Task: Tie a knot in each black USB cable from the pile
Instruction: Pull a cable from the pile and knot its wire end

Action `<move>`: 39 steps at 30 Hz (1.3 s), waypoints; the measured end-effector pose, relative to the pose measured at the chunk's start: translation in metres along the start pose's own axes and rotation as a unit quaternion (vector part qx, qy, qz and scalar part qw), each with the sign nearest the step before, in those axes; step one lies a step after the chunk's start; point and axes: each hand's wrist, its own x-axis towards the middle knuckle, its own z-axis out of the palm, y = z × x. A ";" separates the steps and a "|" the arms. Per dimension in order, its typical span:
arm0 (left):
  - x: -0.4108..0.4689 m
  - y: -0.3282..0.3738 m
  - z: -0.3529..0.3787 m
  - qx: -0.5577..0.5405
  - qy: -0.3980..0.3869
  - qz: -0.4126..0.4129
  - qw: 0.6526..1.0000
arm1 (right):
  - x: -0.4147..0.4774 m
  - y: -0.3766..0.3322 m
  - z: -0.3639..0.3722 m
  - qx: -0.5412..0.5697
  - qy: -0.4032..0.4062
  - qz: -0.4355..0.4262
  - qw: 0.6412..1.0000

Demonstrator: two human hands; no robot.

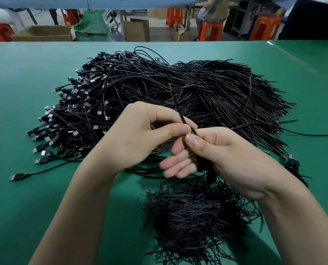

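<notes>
A big pile of black USB cables (178, 88) lies across the green table, plugs fanned to the left, bare ends to the right. My left hand (140, 134) and my right hand (216, 153) meet above the pile's near edge. Both pinch one black cable (176, 104) where thumb and forefinger tips touch. Its free end, with a reddish tip, sticks up and away from my fingers. My right hand also grips a black bundle of cables that hangs down from its palm. Whether a knot sits between my fingertips is hidden.
A smaller heap of black cables (193, 222) lies under my right wrist at the near edge. Bare green table (25, 111) stretches to the left and far right. Beyond the table's far edge stand orange stools (211, 31), cardboard boxes (44, 33) and a seated person.
</notes>
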 end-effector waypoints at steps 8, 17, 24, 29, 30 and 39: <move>0.003 -0.006 0.004 0.034 0.033 -0.014 0.999 | 0.005 0.003 0.003 0.012 0.053 0.006 0.998; 0.004 -0.006 0.003 -0.062 0.054 -0.012 0.997 | 0.008 0.008 0.006 0.011 0.181 -0.078 0.980; 0.003 -0.004 0.011 -0.015 0.062 0.033 0.997 | 0.011 0.014 0.001 -0.123 0.260 -0.118 0.950; 0.004 -0.005 0.011 -0.072 0.069 -0.001 0.995 | 0.007 0.017 0.003 -0.102 0.184 -0.052 0.976; 0.004 -0.005 0.010 -0.085 0.071 -0.005 0.994 | 0.006 0.016 0.003 -0.088 0.153 -0.043 0.983; 0.004 -0.004 0.011 -0.149 0.079 0.008 0.986 | 0.002 0.011 -0.002 -0.086 0.028 -0.008 0.996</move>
